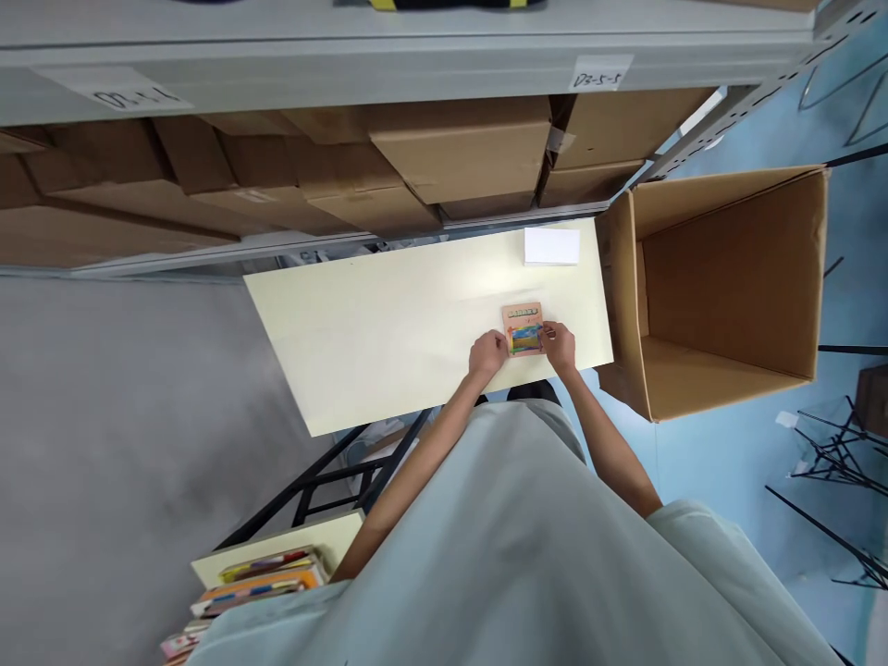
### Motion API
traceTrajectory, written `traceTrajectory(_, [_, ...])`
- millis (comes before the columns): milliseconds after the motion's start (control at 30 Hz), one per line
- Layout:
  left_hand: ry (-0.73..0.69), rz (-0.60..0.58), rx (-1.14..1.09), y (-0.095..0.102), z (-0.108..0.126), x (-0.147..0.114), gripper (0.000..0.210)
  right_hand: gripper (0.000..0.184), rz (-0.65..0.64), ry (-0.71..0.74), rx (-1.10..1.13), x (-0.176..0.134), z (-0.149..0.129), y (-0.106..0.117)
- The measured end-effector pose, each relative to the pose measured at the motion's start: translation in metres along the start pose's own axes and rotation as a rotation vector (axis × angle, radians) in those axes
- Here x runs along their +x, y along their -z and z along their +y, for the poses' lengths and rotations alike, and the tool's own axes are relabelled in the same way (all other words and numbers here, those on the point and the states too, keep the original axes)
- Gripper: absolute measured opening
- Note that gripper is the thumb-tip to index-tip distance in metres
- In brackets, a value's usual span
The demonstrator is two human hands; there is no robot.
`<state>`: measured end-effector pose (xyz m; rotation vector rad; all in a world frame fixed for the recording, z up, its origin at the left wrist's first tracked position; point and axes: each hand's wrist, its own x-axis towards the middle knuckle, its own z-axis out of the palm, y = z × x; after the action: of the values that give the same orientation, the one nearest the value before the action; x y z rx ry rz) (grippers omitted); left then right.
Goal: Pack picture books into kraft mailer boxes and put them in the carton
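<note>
A small flat pinkish-orange pack [523, 313] with lettering along its top and a colourful panel below lies on a cream tabletop [388, 324]. The panel's details are too small to make out. My left hand [488, 352] is closed at the pack's lower left edge, thumb and fingers pressed together on it. On the opposite side, my right hand [559, 346] pinches the right edge, its fingertips overlapping the panel slightly. Farther back on the same tabletop lies a white rectangular block or box [551, 246], apart from both hands.
A large open cardboard box [728, 277] stands against the table's right end. Beyond the far edge, a metal shelf [416, 69] holds several cardboard boxes [462, 148]. Stacked colourful packs or books [267, 583] sit at lower left. Black metal frames [839, 449] stand on the right.
</note>
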<state>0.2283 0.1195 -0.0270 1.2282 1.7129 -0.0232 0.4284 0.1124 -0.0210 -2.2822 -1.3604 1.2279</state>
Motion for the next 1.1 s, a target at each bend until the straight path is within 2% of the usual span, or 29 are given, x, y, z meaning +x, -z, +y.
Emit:
traceTrajectory(300, [0.012, 0.026, -0.036, -0.01, -0.003, 0.003, 0.018, 0.028, -0.008, 0.061, 0.067, 0.012, 0.01, 0.0])
traceTrajectory(400, [0.015, 0.05, -0.059, -0.013, -0.003, 0.001, 0.019, 0.025, -0.012, 0.049, 0.016, 0.016, 0.008, 0.006])
traceTrajectory(533, [0.039, 0.132, -0.06, -0.019, 0.0, 0.0, 0.015, 0.026, 0.059, -0.012, -0.08, 0.02, 0.006, 0.014])
traceTrajectory(667, [0.037, 0.22, -0.097, -0.025, 0.004, 0.0, 0.016, 0.02, 0.046, -0.051, -0.182, 0.023, 0.004, 0.01])
traceTrajectory(800, [0.023, 0.235, -0.136, -0.027, 0.006, 0.002, 0.013, 0.018, 0.06, -0.029, -0.212, 0.023, 0.003, 0.005])
traceTrajectory(967, [0.002, 0.237, -0.185, -0.028, 0.006, 0.006, 0.011, 0.014, 0.078, 0.051, -0.111, 0.023, 0.009, 0.011])
traceTrajectory(1100, [0.014, 0.247, -0.212, -0.029, 0.006, 0.006, 0.012, 0.016, 0.023, -0.065, 0.098, 0.025, 0.011, 0.013])
